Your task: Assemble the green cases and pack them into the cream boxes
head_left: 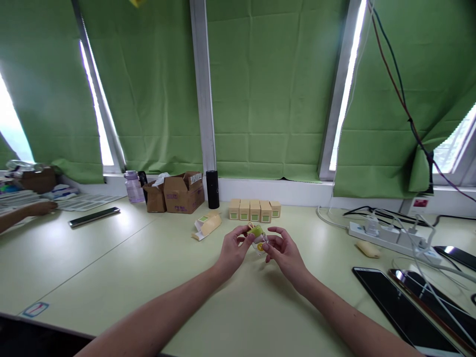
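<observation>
Over the middle of the table (178, 287), both hands hold one small item with a green top and a clear, shiny lower part bearing a yellow round mark (256, 237); its exact kind is too small to make out. My left hand (235, 248) is closed on its green side, thumb in front. My right hand (284, 253) pinches the clear part near the yellow mark, with its other fingers bent behind. Beyond the left hand lies an opened small cardboard box (208, 225) with its end flap out. Several closed small boxes (255, 210) stand in a row farther back.
Larger cartons (184, 192), a black bottle (212, 189) and a purple bottle (134, 187) stand at the back left. On the right are a power strip (394, 240) with cables and dark tablets (397, 302). Another person's hand (41, 208) rests on papers at far left.
</observation>
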Demonstrator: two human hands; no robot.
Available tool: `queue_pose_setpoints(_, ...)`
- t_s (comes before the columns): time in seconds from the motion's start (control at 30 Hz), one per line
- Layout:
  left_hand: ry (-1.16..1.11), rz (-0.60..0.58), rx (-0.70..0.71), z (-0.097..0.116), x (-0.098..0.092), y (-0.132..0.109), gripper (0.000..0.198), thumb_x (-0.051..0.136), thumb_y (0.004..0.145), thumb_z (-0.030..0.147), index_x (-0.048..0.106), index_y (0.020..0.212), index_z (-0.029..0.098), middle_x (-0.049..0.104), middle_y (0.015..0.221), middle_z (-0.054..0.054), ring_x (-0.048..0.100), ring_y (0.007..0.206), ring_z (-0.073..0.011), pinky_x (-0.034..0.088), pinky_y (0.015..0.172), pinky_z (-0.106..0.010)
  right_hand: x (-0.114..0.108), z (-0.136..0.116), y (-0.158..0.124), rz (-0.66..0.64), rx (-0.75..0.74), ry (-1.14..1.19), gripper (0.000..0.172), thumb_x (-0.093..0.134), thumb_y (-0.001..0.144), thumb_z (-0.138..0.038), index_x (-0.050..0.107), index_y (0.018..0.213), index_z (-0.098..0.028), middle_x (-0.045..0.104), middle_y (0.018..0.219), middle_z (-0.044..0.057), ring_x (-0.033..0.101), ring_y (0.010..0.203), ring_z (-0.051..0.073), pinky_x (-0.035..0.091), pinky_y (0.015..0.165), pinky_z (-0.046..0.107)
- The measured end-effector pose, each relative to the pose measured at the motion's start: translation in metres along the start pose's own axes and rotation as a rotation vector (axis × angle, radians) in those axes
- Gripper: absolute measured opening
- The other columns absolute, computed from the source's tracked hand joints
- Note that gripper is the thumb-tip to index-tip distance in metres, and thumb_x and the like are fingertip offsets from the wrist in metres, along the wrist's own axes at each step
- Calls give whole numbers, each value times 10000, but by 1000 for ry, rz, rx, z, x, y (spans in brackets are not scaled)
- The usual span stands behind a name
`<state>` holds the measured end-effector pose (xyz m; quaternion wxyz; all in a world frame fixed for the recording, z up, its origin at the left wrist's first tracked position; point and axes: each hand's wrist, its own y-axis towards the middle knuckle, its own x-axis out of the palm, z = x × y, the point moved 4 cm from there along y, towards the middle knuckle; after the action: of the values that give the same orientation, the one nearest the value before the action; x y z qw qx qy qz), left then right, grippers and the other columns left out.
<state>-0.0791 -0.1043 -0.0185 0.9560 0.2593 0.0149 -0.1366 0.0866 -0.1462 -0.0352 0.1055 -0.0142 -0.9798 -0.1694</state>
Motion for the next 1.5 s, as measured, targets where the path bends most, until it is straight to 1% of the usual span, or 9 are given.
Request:
queue_pose_setpoints(0.17,14,-6,6,0,1,-1,463,706,881,597,751,1093,188,751,1154,-125,701,1042,-281,559,862,-357,-1,3,0,-4,-10,1,653,907,679,-551,545,1143,-265,745,947,43,685,848,229,578,591,318)
queue_pose_setpoints(0.33,16,-16,10,0,1,-1,469,712,877,598,743,1108,190,746,1156,-120,695,1034,-275,553,847,-349,0,3,0,-6,-16,-4,645,901,691,-550,539,1142,-264,732,941,38,677,831,222,586,599,327)
queue_pose_setpoints(0.7,-33,-68,-40,2,2,-6,474,760,841,582,719,1106,191,725,1133,-104,683,1038,-271,540,861,-355,2,0,-3,-14,-9,-43,669,880,707,-571,517,1176,-262,692,979,40,677,907,242,636,664,379)
queue_pose_setpoints(1.07,-57,-93,-77,1,4,-6,506,774,827,573,687,1124,173,699,1167,-125,688,1045,-279,544,869,-376,2,1,-3,-23,-17,-59,627,854,745,-574,522,1176,-263,684,981,37,674,905,232,656,689,402)
queue_pose_setpoints(1.17,-66,-98,-55,2,5,-6,516,760,841,574,657,1159,182,680,1175,-122,677,1067,-277,544,876,-380,3,0,-4,-33,-18,-51,629,841,762,-580,514,1201,-269,688,1001,39,671,895,225,656,707,410)
queue_pose_setpoints(1.27,-48,-113,-16,4,6,-7,505,754,858,543,620,1203,198,661,1198,-124,646,1138,-283,541,905,-389,3,-4,-5,-33,-27,-34,633,822,782,-593,508,1237,-284,693,1031,43,678,894,225,658,723,424)
queue_pose_setpoints(1.4,56,-117,39,9,8,-9,445,749,882,448,582,1228,224,643,1231,-118,628,1158,-268,547,915,-397,3,-9,-7,-41,-34,-20,610,787,823,-599,507,1279,-307,696,1106,57,694,949,241,657,767,446)
queue_pose_setpoints(1.5,139,-111,79,12,10,-11,368,734,900,387,588,1204,238,648,1222,-101,634,1132,-249,561,878,-375,4,-10,-8,-60,-47,-21,535,749,862,-597,540,1267,-314,692,1179,68,701,966,242,652,785,455)
